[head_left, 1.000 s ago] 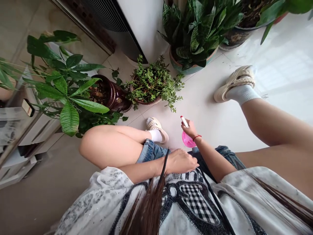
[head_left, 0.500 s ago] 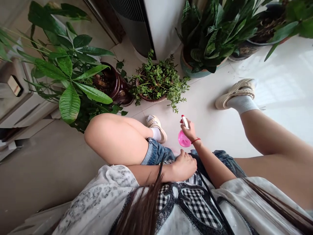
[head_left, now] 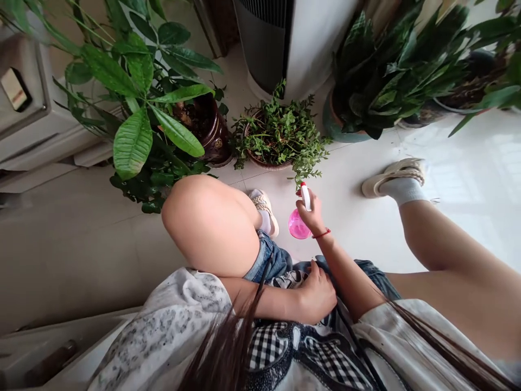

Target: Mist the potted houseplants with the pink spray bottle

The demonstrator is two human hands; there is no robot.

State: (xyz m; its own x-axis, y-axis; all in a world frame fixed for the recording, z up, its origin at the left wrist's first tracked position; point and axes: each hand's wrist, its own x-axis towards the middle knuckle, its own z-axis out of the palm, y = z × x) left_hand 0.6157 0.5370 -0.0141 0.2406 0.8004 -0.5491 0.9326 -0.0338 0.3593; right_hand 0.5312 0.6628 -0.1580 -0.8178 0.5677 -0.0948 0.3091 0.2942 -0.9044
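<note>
My right hand grips a spray bottle by its neck, just under the white trigger head with a red nozzle. The bottle's round body is clear pink, and the nozzle points at the bushy potted plant in front. Trailing stems of that plant hang close to the nozzle. My left hand rests against my lap, its fingers curled in; whether anything is inside them is hidden.
A brown glazed pot with a broad-leaved plant stands left. Behind is a tall grey-and-white appliance. A snake plant in a teal pot stands right. A phone lies on the cabinet at far left.
The right hand with the spray bottle has moved slightly forward and left, nearer to the bushy plant. The left hand has shifted a little to the right and down as the view turned.
</note>
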